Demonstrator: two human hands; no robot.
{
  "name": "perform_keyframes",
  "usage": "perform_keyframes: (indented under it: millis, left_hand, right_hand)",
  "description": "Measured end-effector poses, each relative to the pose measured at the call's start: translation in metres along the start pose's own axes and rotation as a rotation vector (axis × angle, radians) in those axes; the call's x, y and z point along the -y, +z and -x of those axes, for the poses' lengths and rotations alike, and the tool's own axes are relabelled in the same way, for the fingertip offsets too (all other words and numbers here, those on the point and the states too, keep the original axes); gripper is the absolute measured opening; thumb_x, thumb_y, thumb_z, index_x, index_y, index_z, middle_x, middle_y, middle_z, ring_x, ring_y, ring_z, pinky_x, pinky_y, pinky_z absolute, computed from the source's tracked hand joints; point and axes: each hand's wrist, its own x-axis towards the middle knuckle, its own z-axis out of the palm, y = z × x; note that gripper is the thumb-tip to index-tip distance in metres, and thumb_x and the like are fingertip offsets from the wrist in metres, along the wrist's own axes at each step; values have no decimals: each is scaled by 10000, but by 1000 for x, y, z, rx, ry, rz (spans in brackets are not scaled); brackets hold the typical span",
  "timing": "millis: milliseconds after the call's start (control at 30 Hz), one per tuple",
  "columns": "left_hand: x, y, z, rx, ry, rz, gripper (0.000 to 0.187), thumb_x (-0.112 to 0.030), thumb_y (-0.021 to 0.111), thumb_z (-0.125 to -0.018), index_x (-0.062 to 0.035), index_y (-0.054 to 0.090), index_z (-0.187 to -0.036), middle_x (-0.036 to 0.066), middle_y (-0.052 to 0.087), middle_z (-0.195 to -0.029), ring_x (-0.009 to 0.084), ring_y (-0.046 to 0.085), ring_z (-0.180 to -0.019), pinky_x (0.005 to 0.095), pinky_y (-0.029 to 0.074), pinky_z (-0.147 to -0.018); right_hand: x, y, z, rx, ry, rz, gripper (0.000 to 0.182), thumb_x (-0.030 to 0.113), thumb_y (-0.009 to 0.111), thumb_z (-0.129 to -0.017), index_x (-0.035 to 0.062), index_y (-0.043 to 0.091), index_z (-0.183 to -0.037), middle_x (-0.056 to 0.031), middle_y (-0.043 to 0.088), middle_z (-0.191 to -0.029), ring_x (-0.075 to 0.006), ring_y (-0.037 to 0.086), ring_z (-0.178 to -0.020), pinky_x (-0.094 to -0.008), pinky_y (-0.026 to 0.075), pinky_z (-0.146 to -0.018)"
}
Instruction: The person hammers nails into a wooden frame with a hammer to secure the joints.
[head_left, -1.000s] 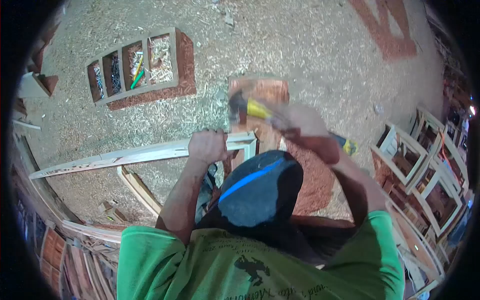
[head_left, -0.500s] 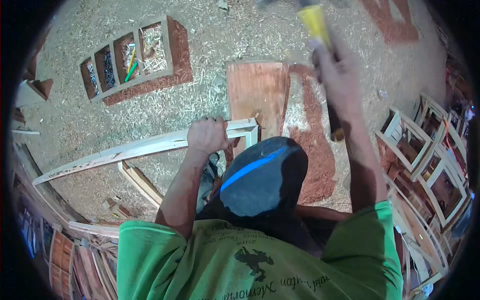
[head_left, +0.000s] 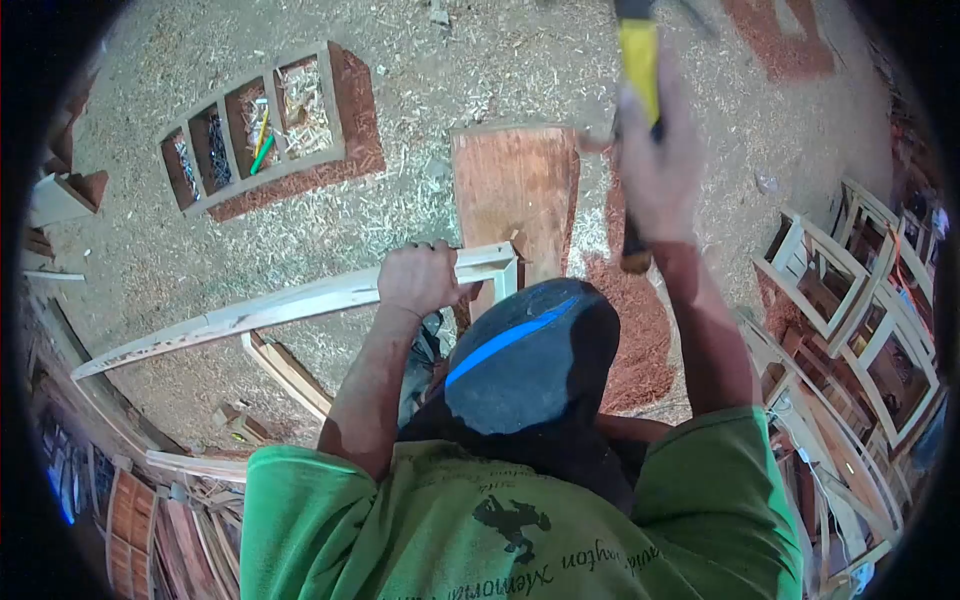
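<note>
My right hand (head_left: 660,165) is wrapped round the handle of a hammer (head_left: 640,70), black with a yellow band. The hammer is raised at the upper right, and its head is blurred at the top edge. My left hand (head_left: 418,278) is closed over the long pale rail of a wooden frame (head_left: 300,302), near its corner joint. That corner rests over a flat wooden board (head_left: 515,185) on the ground. A dark cap with a blue stripe (head_left: 530,355) hides part of the frame below the joint.
A divided wooden box (head_left: 255,130) at upper left holds nails, shavings, a pencil and a green item. Wood shavings cover the ground. Several wooden frames (head_left: 830,280) stack at the right. Wood strips (head_left: 195,540) lie at lower left, and an offcut (head_left: 290,375) leans below the rail.
My right hand and the hammer have shifted slightly left, and the hammer's head has swung to the right. My left hand stays on the frame.
</note>
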Motion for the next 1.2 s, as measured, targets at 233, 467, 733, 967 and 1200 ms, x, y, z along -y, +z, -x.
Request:
perform_keyframes:
  millis: [233,467,733,967,1200]
  left_hand:
    - [-5,-14,-1,54,34,-34,626,-678,755,-837,-69,741,-984,173,765,-846,340,780,-766,488,628,-702]
    - [2,4,-1,17,8,-41,638,-662,785,-792,-45,750,-951,163,774,-849,325,788,-792,459,640,-707]
    - [-1,2,4,26,19,-8,618,-664,803,-791,-64,755,-928,145,756,-806,320,773,-751,465,629,-670]
    - [-5,5,5,42,3,-66,583,-633,801,-802,-77,749,-968,141,778,-851,320,782,-776,471,635,-705]
    - [-7,11,6,62,-11,-96,712,-753,743,-788,-75,738,-1006,199,774,-851,374,782,-802,504,620,-715]
  right_hand:
    - [-77,-21,28,648,-298,367,469,259,673,-1020,152,645,-1476,-159,763,-969,-327,757,-827,-436,605,-759]
    - [-131,-18,68,891,-198,576,337,297,611,-1053,142,706,-1337,-198,767,-1022,-393,762,-931,-509,599,-866]
    - [-54,-13,45,384,106,116,471,337,630,-1066,270,604,-1531,-194,759,-947,-400,731,-885,-491,566,-804]
    - [-78,-26,67,655,-117,353,470,293,588,-1068,265,589,-1537,-214,743,-929,-424,721,-872,-509,561,-790]
    - [-75,-37,126,839,140,485,515,268,667,-1026,270,589,-1536,-227,757,-1068,-420,736,-980,-529,574,-873]
